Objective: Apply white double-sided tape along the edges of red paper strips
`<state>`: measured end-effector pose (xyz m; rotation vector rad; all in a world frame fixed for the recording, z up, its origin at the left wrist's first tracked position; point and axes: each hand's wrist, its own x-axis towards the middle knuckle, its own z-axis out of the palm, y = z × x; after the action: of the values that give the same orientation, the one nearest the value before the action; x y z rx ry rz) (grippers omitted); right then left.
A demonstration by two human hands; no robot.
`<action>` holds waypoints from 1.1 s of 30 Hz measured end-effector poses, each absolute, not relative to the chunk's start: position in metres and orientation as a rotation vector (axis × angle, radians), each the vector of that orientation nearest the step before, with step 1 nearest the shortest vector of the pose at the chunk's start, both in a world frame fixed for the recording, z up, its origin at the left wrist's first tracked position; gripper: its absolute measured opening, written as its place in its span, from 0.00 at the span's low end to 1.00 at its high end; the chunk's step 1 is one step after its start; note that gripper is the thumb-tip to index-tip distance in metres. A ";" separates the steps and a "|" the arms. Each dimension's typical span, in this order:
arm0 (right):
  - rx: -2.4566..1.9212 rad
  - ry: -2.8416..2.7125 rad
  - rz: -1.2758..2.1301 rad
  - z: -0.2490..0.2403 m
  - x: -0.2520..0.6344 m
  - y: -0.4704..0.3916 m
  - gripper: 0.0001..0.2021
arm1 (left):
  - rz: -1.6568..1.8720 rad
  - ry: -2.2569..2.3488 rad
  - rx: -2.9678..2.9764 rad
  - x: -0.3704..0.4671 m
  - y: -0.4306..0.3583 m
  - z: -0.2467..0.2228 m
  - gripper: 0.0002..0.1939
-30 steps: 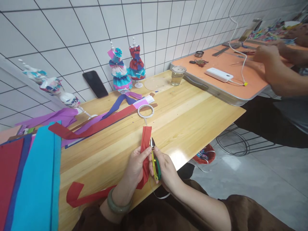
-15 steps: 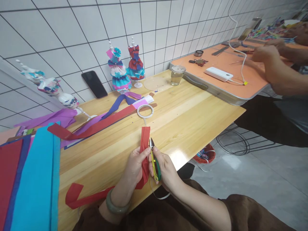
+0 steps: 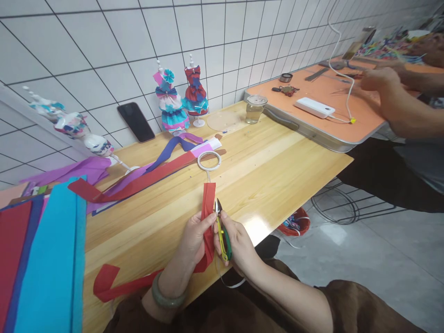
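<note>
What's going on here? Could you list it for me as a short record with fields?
Left hand: left hand pinches a folded red paper strip, held upright.
Right hand: right hand grips yellow-green snips, blades at the strip's edge.
Surface: wooden table.
Nearby: white tape ring, two dressed mannequins, black phone.
Other person: hand at an orange table.

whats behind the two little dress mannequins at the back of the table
Only the white tiled wall shows behind the dress mannequins. A black phone leans on it to their left. The tiles directly behind them are covered.

The snips (image 3: 222,231) in the right hand (image 3: 237,243) sit marginally closer to the red strip (image 3: 208,203), blades meeting its edge just above the left fingertips (image 3: 210,218). Co-worker's hand (image 3: 376,78) shifts.
</note>
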<state>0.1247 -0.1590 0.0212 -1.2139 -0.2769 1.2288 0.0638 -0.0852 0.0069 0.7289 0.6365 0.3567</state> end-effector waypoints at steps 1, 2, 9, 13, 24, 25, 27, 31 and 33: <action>-1.212 -0.271 1.230 0.021 0.125 -0.159 0.24 | 0.361 0.642 0.727 0.064 -0.085 0.007 0.14; -1.215 -0.266 1.234 0.021 0.125 -0.158 0.24 | 0.365 0.649 0.725 0.063 -0.085 0.007 0.14; -1.244 -0.273 1.252 0.019 0.126 -0.158 0.26 | 0.330 0.638 0.716 0.063 -0.084 0.005 0.14; -1.227 -0.278 1.241 0.018 0.126 -0.158 0.25 | 0.321 0.613 0.710 0.063 -0.085 0.004 0.14; -1.233 -0.307 1.236 0.018 0.125 -0.158 0.25 | 0.327 0.622 0.698 0.063 -0.085 0.006 0.14; -1.235 -0.311 1.234 0.017 0.125 -0.158 0.25 | 0.332 0.621 0.694 0.063 -0.085 0.006 0.13; -1.239 -0.315 1.238 0.017 0.125 -0.158 0.25 | 0.333 0.613 0.685 0.063 -0.085 0.006 0.13; -1.223 -0.302 1.242 0.019 0.126 -0.158 0.25 | 0.329 0.619 0.678 0.062 -0.085 0.005 0.13; -1.201 -0.294 1.238 0.019 0.126 -0.158 0.26 | 0.347 0.636 0.669 0.062 -0.085 0.004 0.12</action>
<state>0.1261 -0.1580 0.0191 -1.2007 -0.2944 1.2382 0.0622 -0.0846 0.0044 0.6692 0.6358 0.3470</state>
